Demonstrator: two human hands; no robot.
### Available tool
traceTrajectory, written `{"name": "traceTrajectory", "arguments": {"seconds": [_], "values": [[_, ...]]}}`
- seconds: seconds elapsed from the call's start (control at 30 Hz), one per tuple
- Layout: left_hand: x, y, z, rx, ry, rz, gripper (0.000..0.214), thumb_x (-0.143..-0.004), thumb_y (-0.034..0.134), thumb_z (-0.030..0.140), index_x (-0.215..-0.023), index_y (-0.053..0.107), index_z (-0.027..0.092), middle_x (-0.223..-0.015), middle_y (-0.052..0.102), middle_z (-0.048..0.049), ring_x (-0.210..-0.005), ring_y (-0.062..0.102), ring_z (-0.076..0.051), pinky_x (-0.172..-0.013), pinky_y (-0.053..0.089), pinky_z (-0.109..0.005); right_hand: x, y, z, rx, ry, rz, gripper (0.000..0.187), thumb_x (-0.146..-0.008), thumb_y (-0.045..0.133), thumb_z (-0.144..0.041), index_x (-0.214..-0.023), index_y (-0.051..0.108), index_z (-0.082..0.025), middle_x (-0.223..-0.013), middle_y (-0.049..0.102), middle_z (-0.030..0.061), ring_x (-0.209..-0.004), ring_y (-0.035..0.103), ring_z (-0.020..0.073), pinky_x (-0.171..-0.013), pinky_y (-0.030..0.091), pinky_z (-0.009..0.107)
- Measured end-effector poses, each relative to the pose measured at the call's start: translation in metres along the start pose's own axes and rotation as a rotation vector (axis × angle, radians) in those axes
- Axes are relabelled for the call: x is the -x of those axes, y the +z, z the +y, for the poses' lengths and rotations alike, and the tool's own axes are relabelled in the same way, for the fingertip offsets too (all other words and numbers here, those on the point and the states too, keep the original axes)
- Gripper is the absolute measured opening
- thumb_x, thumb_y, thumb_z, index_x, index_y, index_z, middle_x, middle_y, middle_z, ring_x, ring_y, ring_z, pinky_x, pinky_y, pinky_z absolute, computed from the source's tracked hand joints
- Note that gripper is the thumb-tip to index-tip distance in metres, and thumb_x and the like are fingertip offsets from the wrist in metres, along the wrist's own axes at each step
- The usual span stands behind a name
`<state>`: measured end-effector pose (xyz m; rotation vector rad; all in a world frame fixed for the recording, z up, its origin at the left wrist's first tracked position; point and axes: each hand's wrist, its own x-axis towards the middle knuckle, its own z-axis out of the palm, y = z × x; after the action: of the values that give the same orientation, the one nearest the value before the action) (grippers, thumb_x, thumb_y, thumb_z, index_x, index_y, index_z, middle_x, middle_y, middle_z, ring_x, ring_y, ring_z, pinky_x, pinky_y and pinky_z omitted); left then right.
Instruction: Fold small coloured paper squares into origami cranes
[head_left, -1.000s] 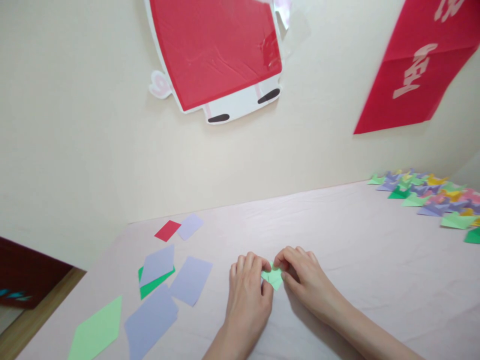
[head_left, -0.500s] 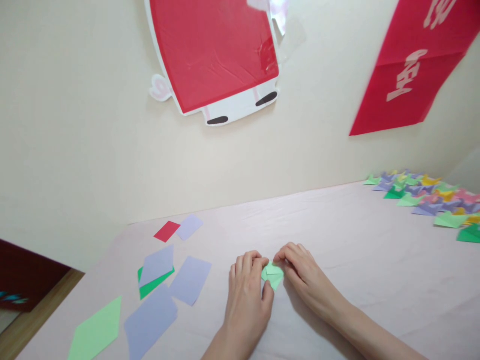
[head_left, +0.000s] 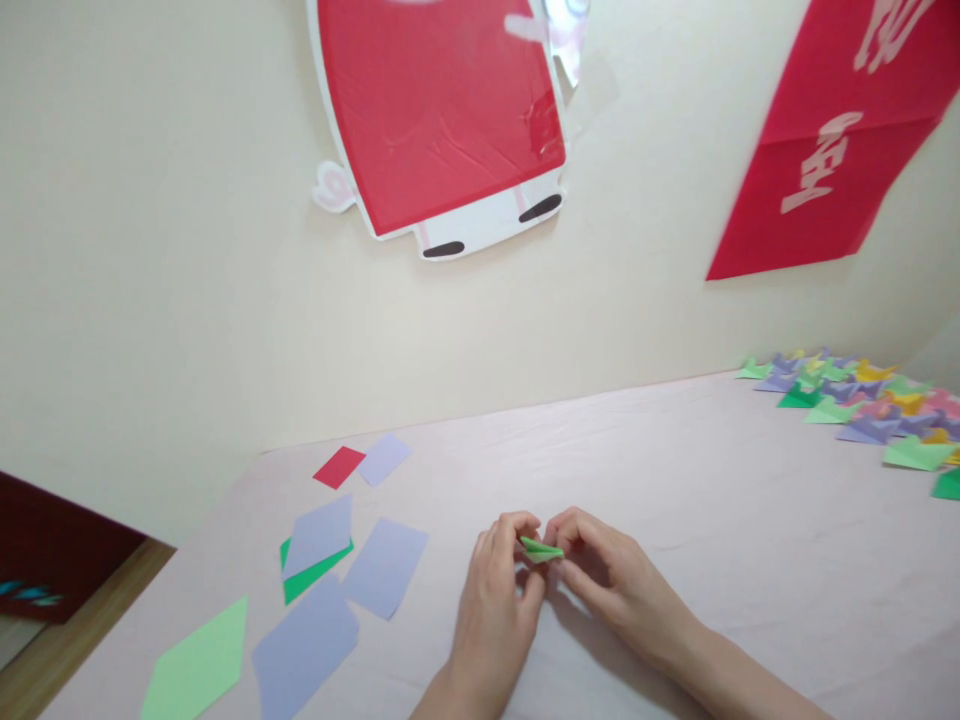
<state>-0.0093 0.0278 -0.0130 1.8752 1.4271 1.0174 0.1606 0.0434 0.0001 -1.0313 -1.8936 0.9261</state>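
A small folded piece of light green paper (head_left: 541,550) is between my two hands, above the pale cloth at the front middle. Seen nearly edge-on, it looks narrow and layered. My left hand (head_left: 499,590) pinches its left end with curled fingers and thumb. From the other side, my right hand (head_left: 611,575) grips the right end between thumb and fingertips. The fingers partly cover both ends of the paper.
Loose paper sheets lie to the left: a red one (head_left: 339,467), a light green one (head_left: 196,660), several lavender ones (head_left: 386,567) and a dark green one (head_left: 319,575) partly covered. Several folded paper figures (head_left: 832,408) stand in rows at right. A wall (head_left: 480,330) bounds the back.
The green paper lay flat between my hands and is now tilted edge-on. My right fingers have closed on its right end. The view has shifted slightly.
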Motion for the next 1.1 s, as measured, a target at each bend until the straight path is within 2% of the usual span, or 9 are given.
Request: {"name": "traceTrajectory", "arguments": {"seconds": [0.07,0.17,0.27,0.37,0.5,0.63,0.87,1.1], "values": [[-0.001,-0.001,0.001,-0.039,0.063,0.032,0.042,-0.077,0.047,-0.001,-0.111,0.049,0.024,-0.112,0.057,-0.0049,-0.108,0.056,-0.019,-0.091,0.050,-0.035,0.000,-0.001,0.001,0.102,-0.049,0.022,0.012,-0.087,0.044,-0.012,-0.085,0.049,-0.022,-0.082,0.061,0.0011,-0.073,0.058,0.0157,-0.069,0.047,0.027],[0.001,-0.006,0.006,-0.153,0.156,0.071,0.046,-0.080,0.043,-0.002,-0.117,0.048,0.024,-0.122,0.054,-0.0077,-0.117,0.051,-0.021,-0.095,0.048,-0.038,0.001,-0.001,0.006,0.478,-0.182,0.035,0.021,-0.082,0.042,-0.003,-0.082,0.050,-0.022,-0.078,0.059,0.0019,-0.070,0.053,0.0171,-0.064,0.041,0.028],[0.008,-0.012,0.008,-0.295,0.269,-0.017,0.042,-0.085,0.042,0.001,-0.119,0.051,0.023,-0.118,0.059,-0.0076,-0.111,0.055,-0.022,-0.094,0.048,-0.042,0.000,0.000,0.010,0.714,-0.273,-0.001,0.025,-0.080,0.046,0.002,-0.080,0.055,-0.021,-0.081,0.060,0.0037,-0.073,0.052,0.0196,-0.066,0.039,0.030],[0.016,-0.015,0.005,-0.382,0.336,-0.124,0.042,-0.083,0.044,0.002,-0.118,0.055,0.021,-0.119,0.062,-0.0085,-0.109,0.056,-0.024,-0.092,0.049,-0.043,0.000,-0.003,0.012,0.653,-0.271,-0.070,0.025,-0.081,0.050,0.003,-0.083,0.058,-0.021,-0.087,0.062,0.0034,-0.079,0.054,0.0193,-0.070,0.042,0.030],[0.022,-0.017,-0.001,-0.456,0.378,-0.178,0.039,-0.083,0.044,0.004,-0.118,0.056,0.017,-0.123,0.062,-0.0111,-0.110,0.056,-0.026,-0.092,0.049,-0.044,-0.002,-0.011,0.013,0.501,-0.226,-0.148,0.019,-0.086,0.055,-0.004,-0.084,0.061,-0.023,-0.092,0.064,0.0027,-0.085,0.056,0.0187,-0.074,0.044,0.030],[0.022,-0.016,-0.002,-0.513,0.397,-0.164,0.042,-0.083,0.046,0.006,-0.123,0.052,0.012,-0.122,0.062,-0.0143,-0.108,0.057,-0.028,-0.090,0.050,-0.045,-0.003,-0.019,0.012,0.411,-0.164,-0.150,0.016,-0.090,0.055,-0.011,-0.082,0.062,-0.022,-0.090,0.064,0.0033,-0.085,0.056,0.0192,-0.077,0.045,0.032],[0.025,-0.011,0.004,-0.563,0.445,-0.204,0.040,-0.083,0.045,0.005,-0.120,0.054,0.014,-0.115,0.064,-0.0124,-0.101,0.060,-0.027,-0.086,0.051,-0.042,-0.007,-0.022,0.007,0.273,-0.048,-0.168,0.016,-0.091,0.053,-0.014,-0.079,0.058,-0.022,-0.089,0.064,0.0029,-0.090,0.055,0.0202,-0.082,0.045,0.035],[0.025,-0.005,0.008,-0.653,0.526,-0.103,0.031,-0.084,0.041,0.003,-0.108,0.057,0.011,-0.096,0.065,-0.0109,-0.084,0.060,-0.025,-0.073,0.051,-0.038,-0.009,-0.013,0.008,0.316,0.002,-0.083,0.018,-0.082,0.051,-0.007,-0.071,0.053,-0.022,-0.079,0.061,0.0023,-0.083,0.052,0.0209,-0.077,0.044,0.036]]}}
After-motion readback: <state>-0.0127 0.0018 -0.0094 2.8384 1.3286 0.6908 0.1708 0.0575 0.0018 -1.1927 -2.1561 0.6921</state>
